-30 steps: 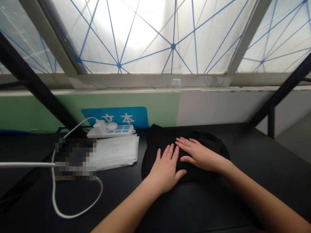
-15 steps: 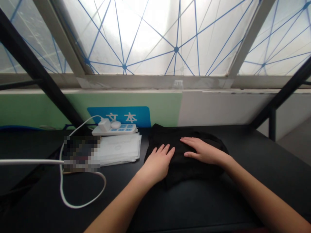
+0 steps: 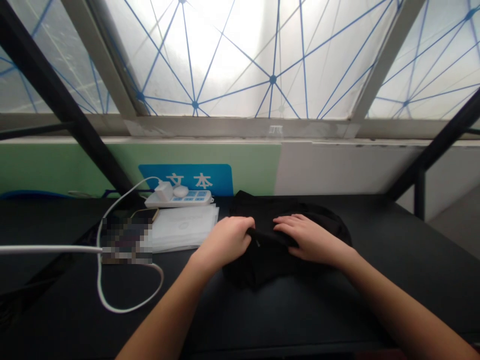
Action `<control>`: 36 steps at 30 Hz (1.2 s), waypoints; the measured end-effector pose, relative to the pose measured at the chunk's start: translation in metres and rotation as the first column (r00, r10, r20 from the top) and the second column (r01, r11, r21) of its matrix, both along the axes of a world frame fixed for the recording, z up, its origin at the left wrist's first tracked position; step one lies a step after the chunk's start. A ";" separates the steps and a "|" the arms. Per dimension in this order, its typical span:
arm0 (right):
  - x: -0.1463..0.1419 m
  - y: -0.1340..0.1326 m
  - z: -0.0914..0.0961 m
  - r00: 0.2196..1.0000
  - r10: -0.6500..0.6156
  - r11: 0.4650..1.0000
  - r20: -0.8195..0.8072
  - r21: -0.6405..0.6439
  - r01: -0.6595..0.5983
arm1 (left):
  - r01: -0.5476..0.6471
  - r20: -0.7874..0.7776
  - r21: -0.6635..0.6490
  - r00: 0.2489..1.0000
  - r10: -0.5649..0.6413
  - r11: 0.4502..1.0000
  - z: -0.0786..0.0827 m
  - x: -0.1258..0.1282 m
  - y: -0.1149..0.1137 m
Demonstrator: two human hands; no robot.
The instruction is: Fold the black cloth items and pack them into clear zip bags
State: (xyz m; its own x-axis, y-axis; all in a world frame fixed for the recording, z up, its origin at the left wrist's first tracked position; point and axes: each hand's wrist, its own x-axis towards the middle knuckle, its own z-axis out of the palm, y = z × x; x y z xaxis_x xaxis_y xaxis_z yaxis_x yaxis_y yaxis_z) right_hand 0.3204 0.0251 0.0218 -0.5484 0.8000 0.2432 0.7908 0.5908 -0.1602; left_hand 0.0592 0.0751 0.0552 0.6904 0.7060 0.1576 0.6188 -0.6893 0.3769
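Observation:
A soft, crumpled piece of black cloth [image 3: 258, 272] lies on the black table. Its exact kind is hard to make out against the dark surface. My left hand [image 3: 227, 240] is closed on a raised edge of it, thumb and fingers pinched together. On the right part of the cloth, my right hand [image 3: 309, 239] curls its fingers over the same raised fold, with the thumb below. A strip of fabric is drawn up between the two hands.
Left of the cloth lies a stack of whitish translucent packets [image 3: 183, 227], beside a partly blurred item [image 3: 127, 240]. Behind them is a white power strip [image 3: 198, 196] with a plugged-in charger [image 3: 164, 191]. A white cable [image 3: 100, 280] loops over the table [image 3: 405, 260]. Black frame bars flank both sides.
Both hands lay flat with fingers stretched out on the cloth before. Now my left hand has closed on an edge and lifted it, and my right fingers have curled around the fold.

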 end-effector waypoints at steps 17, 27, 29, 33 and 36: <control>0.021 -0.007 0.035 0.823 -0.334 0.712 -0.460 -0.695 -0.100 | -0.215 0.420 -0.250 0.854 0.306 0.944 0.016 0.008 0.086; 0.017 0.001 0.006 0.840 -0.414 0.802 -0.351 -0.577 0.155 | 0.315 0.124 0.213 0.930 -0.345 0.925 -0.032 0.051 -0.022; 0.020 0.004 0.007 0.843 -0.446 0.762 -0.301 -0.621 0.182 | 0.385 0.040 0.217 0.915 -0.402 0.897 -0.044 0.047 -0.042; 0.021 0.006 0.012 0.849 -0.460 0.714 -0.260 -0.677 0.179 | 0.386 -0.039 0.210 0.921 -0.387 0.898 -0.057 0.047 -0.050; 0.023 0.004 0.019 0.809 -0.506 0.623 -0.299 -0.775 0.103 | 0.374 -0.019 0.214 0.925 -0.379 0.902 -0.059 0.051 -0.048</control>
